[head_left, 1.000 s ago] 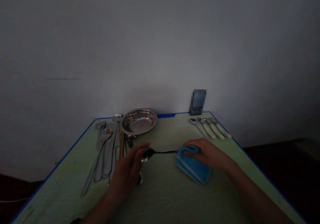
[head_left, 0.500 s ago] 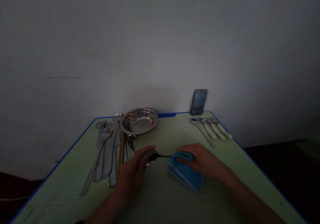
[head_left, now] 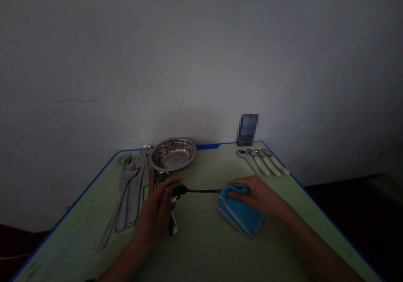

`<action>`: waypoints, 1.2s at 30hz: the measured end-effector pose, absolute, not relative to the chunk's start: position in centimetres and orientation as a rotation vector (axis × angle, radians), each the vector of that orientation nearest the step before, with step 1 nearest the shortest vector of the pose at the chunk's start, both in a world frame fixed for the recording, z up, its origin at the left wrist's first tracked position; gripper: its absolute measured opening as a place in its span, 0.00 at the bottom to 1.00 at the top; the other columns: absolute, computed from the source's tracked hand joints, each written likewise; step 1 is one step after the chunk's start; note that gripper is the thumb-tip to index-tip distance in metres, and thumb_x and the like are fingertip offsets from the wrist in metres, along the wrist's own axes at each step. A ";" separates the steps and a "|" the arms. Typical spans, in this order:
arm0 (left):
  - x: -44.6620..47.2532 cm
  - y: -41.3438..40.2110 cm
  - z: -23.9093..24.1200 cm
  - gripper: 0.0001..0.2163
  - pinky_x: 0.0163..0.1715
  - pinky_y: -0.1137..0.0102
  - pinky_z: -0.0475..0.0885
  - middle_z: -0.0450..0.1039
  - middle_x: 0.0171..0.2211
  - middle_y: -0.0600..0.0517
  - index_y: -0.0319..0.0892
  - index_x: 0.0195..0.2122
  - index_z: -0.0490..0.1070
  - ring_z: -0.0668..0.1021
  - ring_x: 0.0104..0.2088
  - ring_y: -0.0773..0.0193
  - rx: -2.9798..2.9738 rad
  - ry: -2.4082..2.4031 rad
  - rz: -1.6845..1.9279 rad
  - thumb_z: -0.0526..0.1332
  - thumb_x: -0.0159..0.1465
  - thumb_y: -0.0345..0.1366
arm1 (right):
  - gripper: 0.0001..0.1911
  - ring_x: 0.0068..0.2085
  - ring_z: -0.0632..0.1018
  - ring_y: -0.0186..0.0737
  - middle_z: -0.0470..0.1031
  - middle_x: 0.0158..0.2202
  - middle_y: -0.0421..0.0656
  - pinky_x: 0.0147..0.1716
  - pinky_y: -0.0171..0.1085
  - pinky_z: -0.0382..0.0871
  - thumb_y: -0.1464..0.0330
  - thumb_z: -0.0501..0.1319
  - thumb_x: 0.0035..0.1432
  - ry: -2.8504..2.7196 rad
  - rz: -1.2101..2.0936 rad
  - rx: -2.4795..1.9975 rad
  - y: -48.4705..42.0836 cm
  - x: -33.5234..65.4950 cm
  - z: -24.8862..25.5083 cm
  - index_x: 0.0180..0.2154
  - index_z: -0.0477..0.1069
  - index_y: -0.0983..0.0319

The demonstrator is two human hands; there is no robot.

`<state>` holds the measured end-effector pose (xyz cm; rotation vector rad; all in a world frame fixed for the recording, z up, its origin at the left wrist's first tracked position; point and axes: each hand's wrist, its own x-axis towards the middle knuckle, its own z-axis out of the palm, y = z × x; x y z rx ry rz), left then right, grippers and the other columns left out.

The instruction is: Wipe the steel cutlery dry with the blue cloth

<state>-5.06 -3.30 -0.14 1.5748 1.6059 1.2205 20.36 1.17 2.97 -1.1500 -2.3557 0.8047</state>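
My left hand [head_left: 155,214] pinches the bowl end of a dark metal spoon [head_left: 195,190] that lies level above the green table [head_left: 204,248]. The spoon's handle runs to the right into a folded blue cloth [head_left: 241,214]. My right hand [head_left: 261,196] is closed over the cloth and squeezes it round the handle.
A steel bowl [head_left: 172,154] stands at the back of the table. Several long metal spoons and utensils [head_left: 130,191] lie at the left. Several white-handled spoons [head_left: 266,162] lie at the back right, near a small dark object [head_left: 248,130] against the wall.
The cloth slid left along the spoon handle toward the bowl end, then back right. My left hand stayed on the spoon's bowl and shifted slightly left.
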 end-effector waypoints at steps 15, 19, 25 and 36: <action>-2.5 -3.1 0.3 0.11 0.31 0.69 0.72 0.71 0.33 0.50 0.43 0.41 0.64 0.76 0.33 0.61 1.806 1.596 1.184 0.52 0.62 0.42 | 0.16 0.35 0.72 0.36 0.73 0.33 0.41 0.35 0.34 0.64 0.58 0.53 0.57 -1.671 1.017 -1.157 1.1 19.0 3.1 0.37 0.69 0.63; -2.1 -2.7 -0.1 0.10 0.34 0.69 0.73 0.70 0.35 0.49 0.43 0.43 0.64 0.76 0.36 0.60 1.948 1.549 1.171 0.52 0.63 0.39 | 0.16 0.35 0.72 0.36 0.72 0.33 0.42 0.36 0.34 0.64 0.58 0.54 0.56 -1.537 1.092 -1.125 1.3 18.5 2.3 0.36 0.69 0.63; -2.6 -1.9 0.0 0.18 0.38 0.66 0.71 0.65 0.41 0.48 0.44 0.55 0.55 0.72 0.39 0.60 2.128 1.582 1.317 0.50 0.63 0.37 | 0.14 0.30 0.69 0.33 0.70 0.27 0.38 0.30 0.30 0.62 0.59 0.55 0.55 -1.845 1.075 -1.167 0.4 18.1 2.2 0.30 0.70 0.63; -3.1 -2.9 0.3 0.19 0.50 0.61 0.65 0.61 0.51 0.49 0.50 0.58 0.55 0.67 0.50 0.56 2.112 1.507 1.174 0.47 0.65 0.38 | 0.14 0.26 0.67 0.30 0.67 0.23 0.36 0.25 0.29 0.58 0.60 0.55 0.55 -2.023 1.145 -1.140 -0.6 17.4 2.6 0.27 0.69 0.63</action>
